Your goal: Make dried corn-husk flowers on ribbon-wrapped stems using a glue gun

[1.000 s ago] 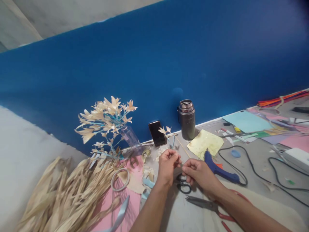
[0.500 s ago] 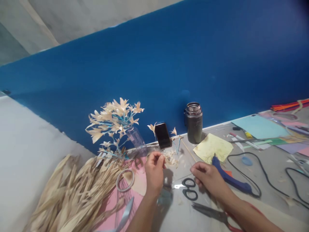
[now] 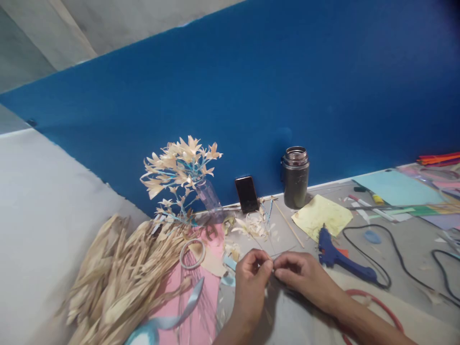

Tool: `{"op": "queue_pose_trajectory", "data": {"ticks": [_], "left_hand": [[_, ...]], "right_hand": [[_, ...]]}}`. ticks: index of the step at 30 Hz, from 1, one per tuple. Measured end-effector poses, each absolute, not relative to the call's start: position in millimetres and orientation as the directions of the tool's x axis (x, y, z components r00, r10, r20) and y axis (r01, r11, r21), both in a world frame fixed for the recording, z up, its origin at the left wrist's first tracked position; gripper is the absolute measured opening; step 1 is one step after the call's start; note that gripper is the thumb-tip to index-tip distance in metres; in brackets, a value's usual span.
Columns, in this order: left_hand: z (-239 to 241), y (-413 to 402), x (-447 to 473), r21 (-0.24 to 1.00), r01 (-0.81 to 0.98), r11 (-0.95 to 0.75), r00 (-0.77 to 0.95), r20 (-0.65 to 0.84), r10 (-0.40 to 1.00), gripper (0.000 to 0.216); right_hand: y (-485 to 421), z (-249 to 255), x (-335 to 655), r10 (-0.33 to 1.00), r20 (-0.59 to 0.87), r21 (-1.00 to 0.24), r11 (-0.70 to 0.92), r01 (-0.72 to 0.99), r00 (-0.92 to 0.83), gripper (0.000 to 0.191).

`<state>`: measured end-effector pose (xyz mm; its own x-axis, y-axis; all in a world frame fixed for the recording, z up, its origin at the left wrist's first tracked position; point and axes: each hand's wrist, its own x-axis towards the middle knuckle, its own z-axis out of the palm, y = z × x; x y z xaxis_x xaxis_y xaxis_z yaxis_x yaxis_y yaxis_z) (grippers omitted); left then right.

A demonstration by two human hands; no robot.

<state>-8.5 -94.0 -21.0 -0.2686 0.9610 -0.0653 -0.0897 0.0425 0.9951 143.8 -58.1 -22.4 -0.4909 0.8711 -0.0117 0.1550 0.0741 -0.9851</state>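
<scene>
My left hand [image 3: 253, 278] is closed in a pinch near the front middle of the table. A thin wire-like stem runs up from its fingertips toward a pale husk flower [image 3: 247, 223]. Fingertips nearly touching it, my right hand [image 3: 300, 273] is pinched too; whatever lies between its fingers is too small to make out. Beyond the hands are pale husk scraps [image 3: 264, 229] and a thin wooden stick [image 3: 289, 224]. The red-handled scissors [image 3: 377, 299] lie partly under my right forearm. A blue glue gun [image 3: 341, 261] rests to the right.
Dried corn husks [image 3: 111, 278] and pink paper [image 3: 201, 306] lie left, with a tape ring [image 3: 192, 254] and a blue ribbon [image 3: 187, 306]. Behind stand husk flowers [image 3: 183, 160] in a clear bottle [image 3: 210, 197], a phone [image 3: 247, 194] and a flask [image 3: 295, 179]. Yellow paper [image 3: 321, 215] lies right.
My hands have come together from apart and moved nearer to me. The flower by the phone is now lower, above my left hand. The black-handled scissors are now hidden. The view shifted slightly.
</scene>
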Motion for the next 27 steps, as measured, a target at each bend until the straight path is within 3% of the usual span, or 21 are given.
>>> {"op": "queue_pose_trajectory", "data": {"ticks": [4,9,14,18,27], "left_hand": [[-19.9,-97.2,-9.4,0.985,-0.153,0.081,-0.234,-0.115,0.965,0.020],[-6.5,-98.2,-13.0,0.991,-0.128,0.033,-0.235,-0.063,0.970,0.024],[1.3,-104.2,-17.4,0.998,-0.057,0.012,-0.190,-0.022,0.982,0.034],[-1.9,-112.6,-19.8,0.999,-0.027,-0.045,-0.195,0.039,0.980,0.026],[-2.0,-130.5,-32.3,0.992,0.124,0.025,-0.115,-0.011,0.993,0.018]], "right_hand": [[-60.9,-30.4,139.7,0.876,-0.030,-0.987,0.051,0.154,-0.482,0.011],[-63.2,-33.9,138.4,0.858,-0.109,-0.990,-0.046,0.137,-0.502,0.011],[-65.5,-31.4,138.4,0.852,-0.058,-0.990,0.020,0.143,-0.520,0.011],[-65.9,-35.7,140.4,0.823,-0.023,-0.993,0.048,0.109,-0.568,0.011],[-80.5,-34.4,139.6,0.649,-0.214,-0.975,-0.187,0.120,-0.730,0.008]]}}
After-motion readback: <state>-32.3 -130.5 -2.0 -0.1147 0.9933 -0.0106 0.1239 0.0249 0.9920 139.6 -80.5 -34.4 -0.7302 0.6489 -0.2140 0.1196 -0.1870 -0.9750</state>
